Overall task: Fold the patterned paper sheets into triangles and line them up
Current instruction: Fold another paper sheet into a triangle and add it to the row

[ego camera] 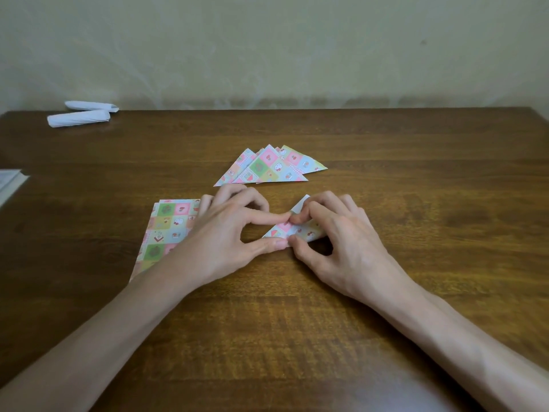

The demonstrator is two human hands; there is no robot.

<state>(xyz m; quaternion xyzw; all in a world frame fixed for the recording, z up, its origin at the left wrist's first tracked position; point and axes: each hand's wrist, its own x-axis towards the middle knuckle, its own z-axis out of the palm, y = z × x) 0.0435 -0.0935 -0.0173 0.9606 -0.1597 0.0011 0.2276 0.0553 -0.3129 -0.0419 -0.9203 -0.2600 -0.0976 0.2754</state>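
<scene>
A small patterned paper sheet, partly folded with a white corner sticking up, lies at the table's middle. My left hand pinches its left tip between thumb and forefinger. My right hand holds its right part with curled fingers and covers most of it. Under my left wrist lies a stack of flat, unfolded patterned sheets. Behind my hands, several folded patterned triangles overlap in a row.
Two white paper rolls lie at the back left of the brown wooden table. A white booklet edge shows at the left border. A pale wall rises behind the table.
</scene>
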